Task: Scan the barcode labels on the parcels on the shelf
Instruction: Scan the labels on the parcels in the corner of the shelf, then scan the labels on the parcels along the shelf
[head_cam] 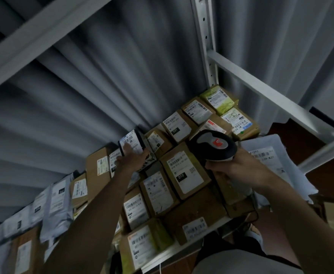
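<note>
Many cardboard parcels with white barcode labels lie packed on a white shelf. My left hand reaches to the back of the shelf and holds a small dark parcel tilted up, its white label facing me. My right hand grips a black and grey barcode scanner with a red mark on top, held above the boxes to the right of that parcel. Under the scanner lies a brown box marked 010. A box marked 231 sits behind it.
Grey and white plastic mailer bags stand at the shelf's left. A white mailer lies at the right edge. A white upright post and cross beams frame the shelf, with a corrugated grey wall behind. The scanner's cable hangs below.
</note>
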